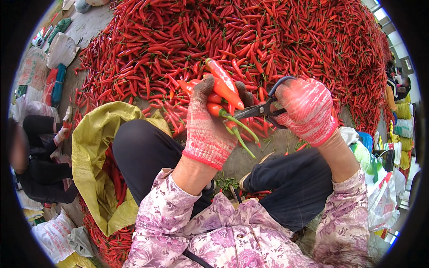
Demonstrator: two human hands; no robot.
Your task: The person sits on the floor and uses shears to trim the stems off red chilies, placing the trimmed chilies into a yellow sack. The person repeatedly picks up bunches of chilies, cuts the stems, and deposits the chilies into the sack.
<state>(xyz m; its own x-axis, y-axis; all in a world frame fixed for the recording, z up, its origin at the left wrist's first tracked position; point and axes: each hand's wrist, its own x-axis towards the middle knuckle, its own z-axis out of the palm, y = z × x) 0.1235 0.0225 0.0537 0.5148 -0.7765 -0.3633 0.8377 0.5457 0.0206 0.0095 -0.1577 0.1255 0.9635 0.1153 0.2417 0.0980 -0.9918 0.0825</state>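
Wearing a red and white knit glove, my left hand [209,129] grips several red chili peppers [225,87]. Two long green stems [242,134] stick out below its fingers. My right hand [305,109], gloved the same way, holds a pair of scissors [263,109] with dark handles. Their blades point left and reach the stem end of one held pepper; whether they have closed on the stem is hard to tell. Just beyond both hands rises a large heap of red chilies [234,30] with green stems.
A yellow woven sack [87,157] with red chilies inside stands open beside my left knee. Cut green stems [226,181] litter the floor between my feet. A person in dark clothes [47,167] sits at the left. Plastic bags [382,197] lie at my right.
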